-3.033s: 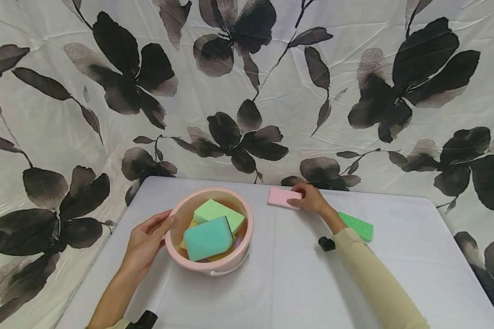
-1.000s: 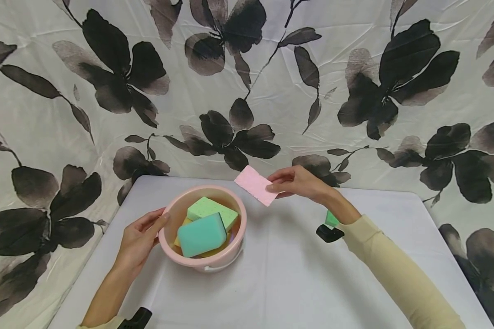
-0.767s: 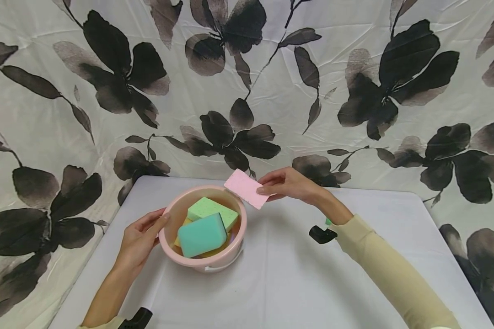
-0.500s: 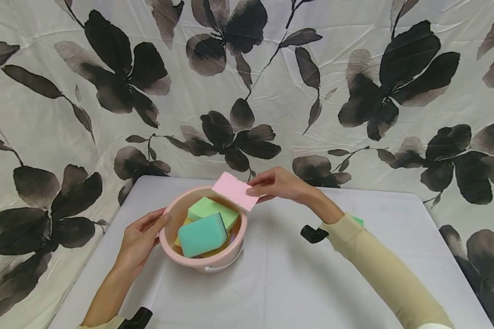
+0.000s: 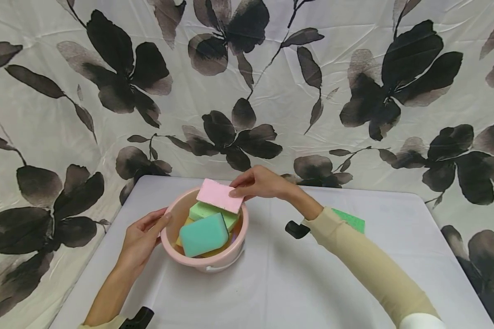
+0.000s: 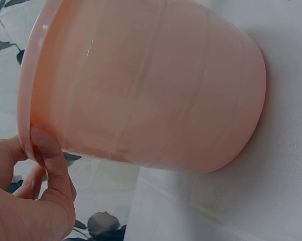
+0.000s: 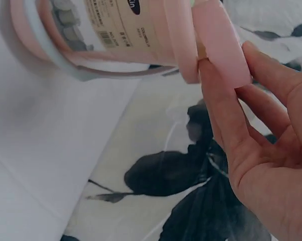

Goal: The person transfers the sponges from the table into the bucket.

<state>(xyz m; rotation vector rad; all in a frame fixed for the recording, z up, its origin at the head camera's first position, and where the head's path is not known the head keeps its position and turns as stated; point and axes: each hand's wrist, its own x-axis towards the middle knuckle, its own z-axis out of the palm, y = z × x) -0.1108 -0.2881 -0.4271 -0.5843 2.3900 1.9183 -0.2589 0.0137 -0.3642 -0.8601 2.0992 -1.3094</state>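
Observation:
A pink bucket (image 5: 235,246) stands on the white table, with a teal sponge (image 5: 203,235), a light green sponge (image 5: 201,210) and yellow pieces inside. My left hand (image 5: 142,237) pinches its rim on the left; the left wrist view shows thumb and fingers on either side of that rim (image 6: 28,100). Between thumb and fingers, my right hand (image 5: 263,183) holds a pink sponge (image 5: 219,195) by its right end. This sponge lies over the back of the bucket's opening, above the light green one. In the right wrist view the pink sponge (image 7: 223,45) is right at the bucket's rim.
A bright green sponge (image 5: 351,221) lies on the table (image 5: 296,283) at the right, partly covered by my right sleeve. The bucket's pale handle (image 5: 226,266) hangs down at its front. A floral cloth (image 5: 247,91) hangs behind the table.
My right hand has lifted the pink sponge off the table's back edge and carried it left, over the bucket. My left hand has stayed on the rim.

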